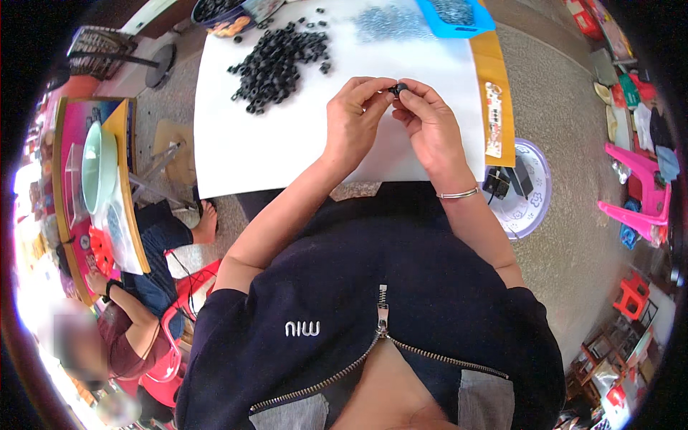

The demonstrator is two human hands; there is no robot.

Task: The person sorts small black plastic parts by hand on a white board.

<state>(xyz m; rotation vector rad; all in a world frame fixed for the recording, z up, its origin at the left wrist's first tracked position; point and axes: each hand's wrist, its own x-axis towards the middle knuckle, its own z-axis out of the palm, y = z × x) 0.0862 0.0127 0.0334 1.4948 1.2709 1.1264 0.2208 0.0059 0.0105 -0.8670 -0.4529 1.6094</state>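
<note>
Over the white table top [287, 158], my left hand [352, 118] and my right hand [432, 129] meet at their fingertips. Both pinch a small black plastic piece [402, 87] between thumb and forefinger. Fingers cover much of it, so whether it is one part or two joined together I cannot tell. To the left of my hands lies a loose heap of small black ring-like pieces [276, 64]. Beyond my hands, a patch of tiny clear bluish pieces [394, 23] is spread on the white surface.
A blue basket [479, 27] holds more clear pieces at the far right; a dark tub [222, 29] of black pieces stands far left. On the right, a purple-rimmed basin [539, 168] holds black items. Another person [136, 322] sits at a table on the left, beside a green basin [93, 168].
</note>
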